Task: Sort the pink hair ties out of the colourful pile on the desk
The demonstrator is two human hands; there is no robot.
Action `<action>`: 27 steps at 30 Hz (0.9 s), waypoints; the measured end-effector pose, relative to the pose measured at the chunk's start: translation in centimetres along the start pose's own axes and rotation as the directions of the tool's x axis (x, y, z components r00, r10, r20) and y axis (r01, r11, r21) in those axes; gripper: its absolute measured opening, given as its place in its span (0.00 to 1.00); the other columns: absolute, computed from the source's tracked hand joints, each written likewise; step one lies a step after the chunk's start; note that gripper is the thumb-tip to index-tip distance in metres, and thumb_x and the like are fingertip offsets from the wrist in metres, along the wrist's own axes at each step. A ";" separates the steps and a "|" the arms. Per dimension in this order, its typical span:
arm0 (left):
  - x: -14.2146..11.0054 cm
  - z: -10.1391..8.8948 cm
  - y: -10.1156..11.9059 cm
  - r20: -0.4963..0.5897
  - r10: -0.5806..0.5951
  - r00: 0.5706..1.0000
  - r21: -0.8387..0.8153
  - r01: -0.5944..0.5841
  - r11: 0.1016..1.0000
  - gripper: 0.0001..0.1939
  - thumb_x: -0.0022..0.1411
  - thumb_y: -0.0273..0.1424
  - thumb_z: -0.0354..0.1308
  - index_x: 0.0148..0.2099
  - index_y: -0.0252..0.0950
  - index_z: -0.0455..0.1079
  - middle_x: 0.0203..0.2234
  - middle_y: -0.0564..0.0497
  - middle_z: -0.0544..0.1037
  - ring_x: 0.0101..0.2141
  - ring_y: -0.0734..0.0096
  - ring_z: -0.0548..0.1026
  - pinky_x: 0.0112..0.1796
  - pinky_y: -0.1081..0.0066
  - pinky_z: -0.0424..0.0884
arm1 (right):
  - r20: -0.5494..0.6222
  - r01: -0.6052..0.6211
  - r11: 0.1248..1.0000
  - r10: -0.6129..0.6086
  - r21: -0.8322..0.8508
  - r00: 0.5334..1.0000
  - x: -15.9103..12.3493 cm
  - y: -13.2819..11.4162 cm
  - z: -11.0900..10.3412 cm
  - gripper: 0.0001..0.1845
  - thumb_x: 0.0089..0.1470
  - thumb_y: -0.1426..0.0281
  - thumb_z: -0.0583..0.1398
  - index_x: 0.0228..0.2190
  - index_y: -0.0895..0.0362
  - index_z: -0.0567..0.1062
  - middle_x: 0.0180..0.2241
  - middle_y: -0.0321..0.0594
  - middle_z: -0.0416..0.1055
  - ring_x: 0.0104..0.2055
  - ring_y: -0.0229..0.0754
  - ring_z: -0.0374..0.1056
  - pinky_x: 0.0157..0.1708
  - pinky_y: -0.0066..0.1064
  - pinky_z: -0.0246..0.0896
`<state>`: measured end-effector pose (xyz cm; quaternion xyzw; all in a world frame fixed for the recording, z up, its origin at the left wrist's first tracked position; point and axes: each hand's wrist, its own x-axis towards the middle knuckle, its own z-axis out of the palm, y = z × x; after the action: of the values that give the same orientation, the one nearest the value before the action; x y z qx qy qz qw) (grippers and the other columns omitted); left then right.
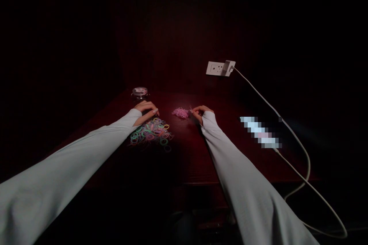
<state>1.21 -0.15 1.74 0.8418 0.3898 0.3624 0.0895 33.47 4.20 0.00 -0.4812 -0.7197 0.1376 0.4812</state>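
Note:
My left hand rests at the far edge of a loose pile of multicoloured elastic hair bands. Its fingers curl down and close toward the thumb; whatever is between the tips is hidden. To the right, a smaller heap of pink elastic bands lies on the dark red table. Beside that heap, my right hand has thumb and fingers pinched together, with a thin pink band showing at the tips. Just behind my left hand stands a clear jar with a pinkish, shiny top.
A phone with a blurred-out screen lies to the right on the table. Its white cable loops past the table's front edge and up to a charger in the wall socket. Surroundings are very dark.

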 end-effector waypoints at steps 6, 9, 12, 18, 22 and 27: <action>-0.1 0.2 0.0 -0.029 -0.054 0.998 -0.003 0.054 0.999 0.20 0.77 0.45 0.51 0.40 0.40 0.79 0.41 0.49 0.84 0.45 0.58 0.76 0.55 0.58 0.69 | 0.130 0.056 0.941 -0.013 -0.333 0.991 0.2 0.0 0.4 0.08 0.62 0.66 0.67 0.33 0.54 0.85 0.36 0.43 0.81 0.42 0.47 0.73 0.46 0.36 0.61; -0.1 0.2 -0.3 -0.030 -0.071 0.997 0.007 0.071 0.997 0.20 0.76 0.45 0.51 0.40 0.40 0.79 0.42 0.49 0.84 0.46 0.57 0.76 0.56 0.57 0.70 | 0.192 0.096 0.867 -0.001 -0.488 0.981 -0.3 -1.2 1.1 0.09 0.66 0.62 0.66 0.37 0.52 0.86 0.42 0.46 0.83 0.50 0.52 0.72 0.51 0.39 0.58; -0.2 0.0 -0.8 -0.028 -0.066 0.997 0.017 0.067 0.998 0.20 0.76 0.45 0.51 0.42 0.41 0.80 0.42 0.48 0.84 0.47 0.56 0.76 0.56 0.57 0.70 | 0.166 0.085 0.847 0.004 -0.525 0.986 -0.7 -2.2 1.1 0.09 0.68 0.61 0.65 0.41 0.51 0.85 0.44 0.46 0.83 0.51 0.53 0.71 0.51 0.40 0.56; -0.8 -1.2 -1.4 0.113 0.004 0.994 0.108 -0.016 0.994 0.23 0.73 0.54 0.55 0.53 0.43 0.80 0.50 0.46 0.83 0.51 0.54 0.75 0.58 0.56 0.69 | 0.191 0.145 0.967 -0.105 -0.211 0.976 -1.9 -3.9 2.1 0.08 0.63 0.61 0.69 0.40 0.52 0.85 0.37 0.40 0.80 0.43 0.45 0.70 0.47 0.36 0.58; -1.4 -2.1 -1.5 0.191 -0.004 0.982 0.173 -0.029 0.985 0.34 0.70 0.61 0.54 0.65 0.45 0.74 0.59 0.46 0.80 0.55 0.50 0.72 0.60 0.54 0.68 | 0.427 0.193 0.970 -0.239 0.148 0.872 -3.4 -4.8 4.4 0.16 0.59 0.58 0.72 0.44 0.53 0.84 0.35 0.35 0.77 0.33 0.37 0.65 0.36 0.29 0.58; -1.4 -3.0 -2.0 0.087 -0.045 0.995 0.303 0.017 0.953 0.32 0.75 0.58 0.44 0.61 0.43 0.76 0.59 0.46 0.80 0.57 0.49 0.70 0.62 0.52 0.66 | 0.504 0.223 0.960 -0.279 0.169 0.818 -4.0 -5.1 7.0 0.22 0.49 0.62 0.78 0.45 0.52 0.84 0.32 0.30 0.71 0.31 0.35 0.63 0.34 0.26 0.58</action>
<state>-2.59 -0.24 2.27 0.8553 0.4492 0.2576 -0.0167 25.11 0.26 -2.37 -0.3012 -0.8722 0.2352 0.3054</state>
